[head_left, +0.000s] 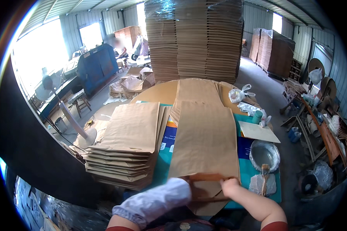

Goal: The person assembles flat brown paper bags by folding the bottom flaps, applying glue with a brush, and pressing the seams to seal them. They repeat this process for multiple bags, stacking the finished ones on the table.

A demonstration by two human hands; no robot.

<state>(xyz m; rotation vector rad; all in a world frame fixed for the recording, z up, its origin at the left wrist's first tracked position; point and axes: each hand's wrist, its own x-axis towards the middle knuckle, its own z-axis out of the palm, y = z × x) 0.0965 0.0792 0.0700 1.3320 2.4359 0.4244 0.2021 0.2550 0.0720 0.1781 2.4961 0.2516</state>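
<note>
Head view: one bag [205,146], right hand [230,186] gripping its near edge; left hand's [188,184] fingers indiscernible; one brush [264,179]; bare mat [164,164] alongside.

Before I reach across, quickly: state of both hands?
Left hand: cannot be told, hidden beyond the pale sleeve.
Right hand: at the near end of the brown paper; grip too blurred to tell.

**How things lie around our counter [154,92]**

Before us on the counter runs the front paper sack [204,138], with a rear sack pile [198,92] just behind. To our left sits a sack stack [131,129], and farther left a fan [70,114]. To our right, a basin [278,157] stands in front of a flat board [258,132]; nearer us, a brush [264,181] lies on a block [255,185]. Behind the counter rises a wrapped cardboard pile [192,46].
</note>
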